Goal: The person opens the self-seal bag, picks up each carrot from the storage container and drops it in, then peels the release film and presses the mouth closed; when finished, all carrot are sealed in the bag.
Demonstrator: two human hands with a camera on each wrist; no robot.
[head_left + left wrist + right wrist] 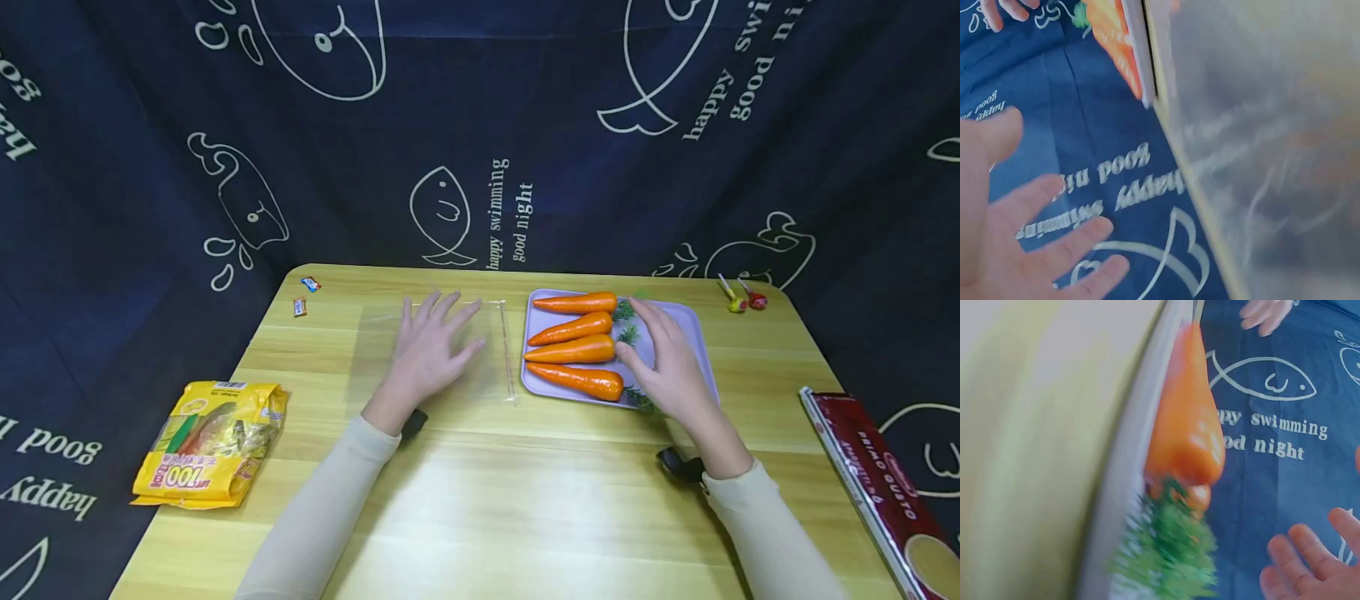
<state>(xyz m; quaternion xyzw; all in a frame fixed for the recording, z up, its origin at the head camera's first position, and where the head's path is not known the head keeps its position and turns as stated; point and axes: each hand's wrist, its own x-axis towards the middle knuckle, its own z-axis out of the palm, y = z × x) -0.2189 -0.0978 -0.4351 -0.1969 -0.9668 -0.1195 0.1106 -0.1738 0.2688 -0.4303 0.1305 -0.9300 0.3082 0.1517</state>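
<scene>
In the head view my left hand [431, 346] is over a clear plastic bag [375, 358] lying flat on the table. Its fingers are spread and hold nothing; the left wrist view shows the hand [1035, 250] above the table surface. My right hand [667, 367] is over a lilac tray [678, 312], beside the tops of several orange carrots [570, 350] laid in a row. The right wrist view shows its fingers [1297, 562] extended, apart from a carrot [1188, 437] with green leaves [1172, 550]. Part of the tray is hidden by this hand.
A yellow snack bag [213, 446] lies at the left edge. Two small wrapped candies [300, 307] are at the back left, and two lollipops [757, 301] at the back right. A dark red spaghetti pack [877, 475] lies along the right edge. A navy curtain [450, 108] hangs behind.
</scene>
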